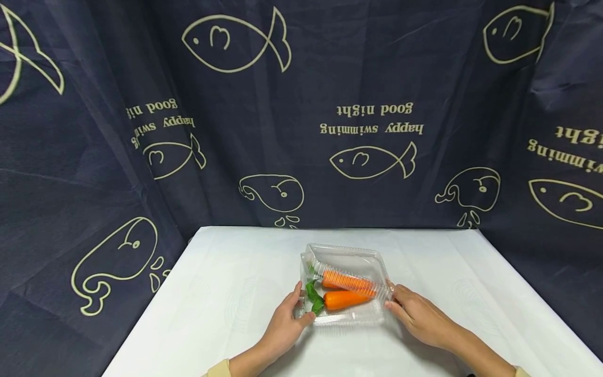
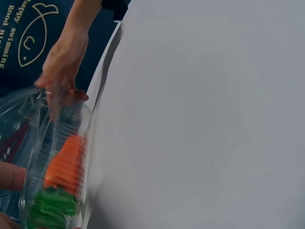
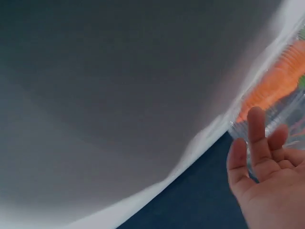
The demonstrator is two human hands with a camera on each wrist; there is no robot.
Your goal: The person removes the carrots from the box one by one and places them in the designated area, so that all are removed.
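Note:
In the head view, a clear plastic clamshell container (image 1: 348,256) lies on the white table, its ribbed lid slanting over the base. Inside are two orange carrots with green tops, a front carrot (image 1: 346,299) and a rear carrot (image 1: 348,280) seen through the lid. At the container's left side, my left hand (image 1: 285,319) holds the edge between thumb and fingers. My right hand (image 1: 419,314) grips the right edge, thumb lower and fingers by the lid's rim. The left wrist view shows a carrot (image 2: 66,164) behind ribbed plastic. Slightly bent fingers (image 3: 257,129) touch the container's end in the right wrist view.
The white table (image 1: 226,283) extends on both sides of the container. A dark blue cloth (image 1: 306,104) printed with pale fish and whales hangs behind it and at both sides. A pale yellow sleeve (image 1: 219,369) shows at the bottom.

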